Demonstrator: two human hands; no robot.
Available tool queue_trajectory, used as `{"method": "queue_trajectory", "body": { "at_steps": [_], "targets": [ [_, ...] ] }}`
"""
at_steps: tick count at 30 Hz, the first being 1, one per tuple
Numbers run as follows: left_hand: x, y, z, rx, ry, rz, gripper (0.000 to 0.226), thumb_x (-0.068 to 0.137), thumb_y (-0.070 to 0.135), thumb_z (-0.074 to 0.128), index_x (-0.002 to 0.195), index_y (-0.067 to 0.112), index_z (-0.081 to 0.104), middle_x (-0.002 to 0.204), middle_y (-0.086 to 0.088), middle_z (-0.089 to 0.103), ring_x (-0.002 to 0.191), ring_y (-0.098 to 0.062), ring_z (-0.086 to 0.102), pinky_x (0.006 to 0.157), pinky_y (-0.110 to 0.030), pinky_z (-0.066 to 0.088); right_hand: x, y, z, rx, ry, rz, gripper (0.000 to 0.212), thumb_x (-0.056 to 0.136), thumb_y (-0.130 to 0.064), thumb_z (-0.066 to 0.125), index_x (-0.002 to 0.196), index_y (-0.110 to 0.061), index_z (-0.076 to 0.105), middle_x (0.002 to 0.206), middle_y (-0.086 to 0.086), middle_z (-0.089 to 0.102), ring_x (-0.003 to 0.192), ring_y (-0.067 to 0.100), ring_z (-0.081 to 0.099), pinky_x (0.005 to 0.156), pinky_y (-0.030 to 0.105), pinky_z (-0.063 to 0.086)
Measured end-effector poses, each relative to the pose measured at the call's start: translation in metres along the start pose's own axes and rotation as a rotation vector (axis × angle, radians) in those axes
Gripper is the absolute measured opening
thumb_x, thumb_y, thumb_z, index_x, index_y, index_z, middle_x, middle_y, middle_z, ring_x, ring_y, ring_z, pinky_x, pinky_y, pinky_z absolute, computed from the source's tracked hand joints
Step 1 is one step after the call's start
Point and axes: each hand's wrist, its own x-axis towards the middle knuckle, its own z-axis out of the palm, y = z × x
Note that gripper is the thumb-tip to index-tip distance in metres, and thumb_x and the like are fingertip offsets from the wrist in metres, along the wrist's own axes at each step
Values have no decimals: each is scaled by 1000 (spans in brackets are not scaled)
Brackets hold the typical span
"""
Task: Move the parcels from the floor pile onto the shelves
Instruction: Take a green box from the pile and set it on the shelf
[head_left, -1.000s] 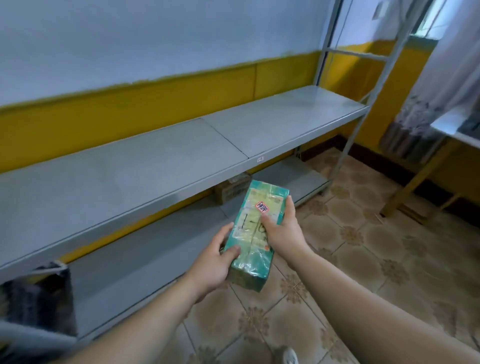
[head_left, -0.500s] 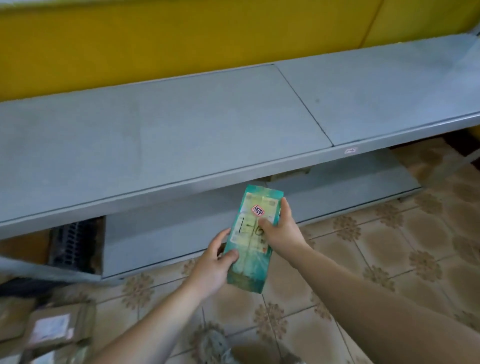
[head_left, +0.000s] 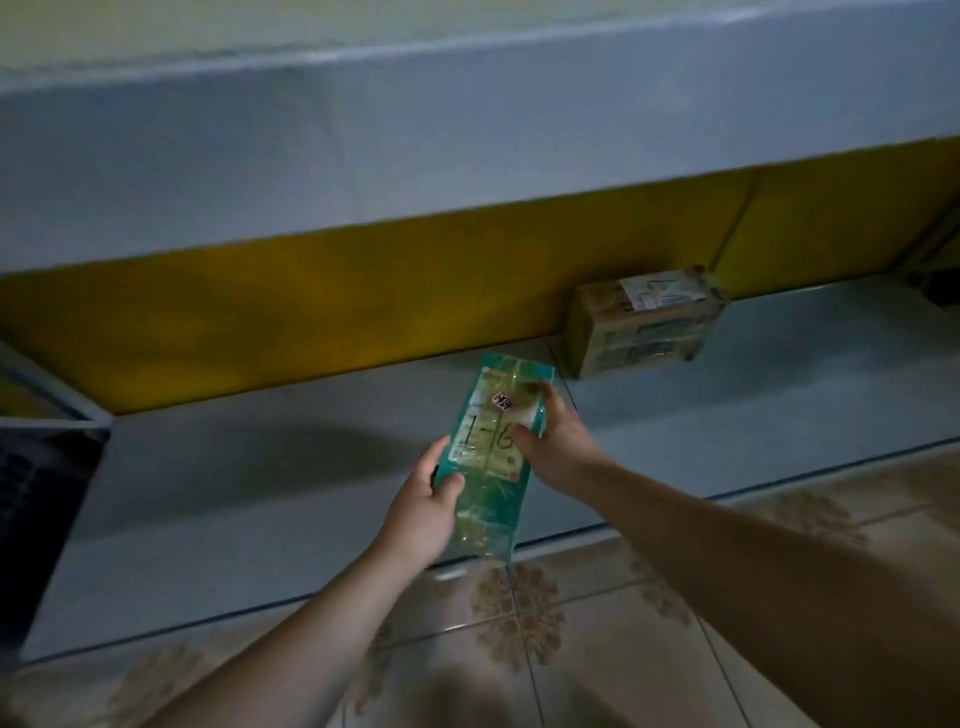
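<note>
We hold the parcel in both hands at frame centre, over the front part of the lower shelf. The left hand grips the near left edge, and the right hand grips the right edge further up with its thumb on the label. Both are clamped on the parcel.

The long axis runs from lower centre to upper centre, so the far end points at the wall. The near end overhangs the shelf's front edge above the floor. We cannot tell whether the underside touches the shelf.

A box stands at upper right, near the far right corner but apart from it. The right hand is nearer to it. We judge the next move to be a push along the long axis, keeping left of the box.
</note>
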Motion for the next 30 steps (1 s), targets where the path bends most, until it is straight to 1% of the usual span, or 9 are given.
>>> {"method": "queue_trajectory", "body": {
  "at_steps": [3,7,11,13,16,18,20,24,30],
  "targets": [
    [43,-31,23,45,34,72,45,101,18,45,144,29,38,125,0,59,99,-14,60,81,-24,44,33,36,20,0,60,-55,67,98,-37,53,155,-30,18,148,8,39,131,29,46,105,36,39],
    [94,-62,43,56,65,178,48,101,15,43,147,28,36,132,0,57,106,-13,58,85,-23,44,71,71,42,-39,68,-107,76,99,-42,49,158,-27,4,158,9,28,137,29,40,103,32,37],
    [127,-68,42,103,180,184,39,103,23,41,141,30,46,130,-4,60,104,-20,60,85,-29,48,95,91,60,-2,69,-161,73,100,-50,43,158,-31,1,161,6,25,140,29,37,105,32,35],
    [131,-64,36,220,197,164,39,103,30,40,141,30,46,137,-5,56,115,-24,57,92,-31,47,100,103,62,67,71,-150,68,101,-52,38,157,-37,2,160,3,29,137,30,42,104,33,36],
    [122,-51,31,629,211,146,60,96,58,36,149,29,33,156,-7,31,139,-29,34,110,-40,34,103,128,58,29,70,-101,67,101,-54,38,157,-35,7,159,3,30,139,29,40,109,39,34],
    [113,-38,41,793,166,145,82,85,77,32,153,32,20,162,-3,12,147,-30,15,114,-48,25,107,150,57,-155,66,-71,69,100,-53,40,157,-28,13,161,5,23,143,28,31,113,40,29],
    [110,-28,56,874,96,139,95,77,85,33,154,34,10,163,-1,2,148,-31,6,114,-53,21,111,172,58,-387,70,-64,71,97,-57,41,156,-27,15,164,5,16,148,26,21,118,41,22],
    [119,-27,69,996,56,185,96,79,77,48,154,36,2,162,-2,-4,148,-31,5,116,-54,17,117,206,62,-701,36,-119,72,95,-66,31,156,-32,12,165,1,6,151,24,3,121,46,4],
    [166,-12,45,1038,69,188,84,84,53,62,151,44,14,163,0,4,147,-32,12,119,-44,16,119,213,64,-756,13,-124,74,94,-69,22,156,-36,1,166,1,-7,151,26,-11,120,47,-9]
  ]
}}
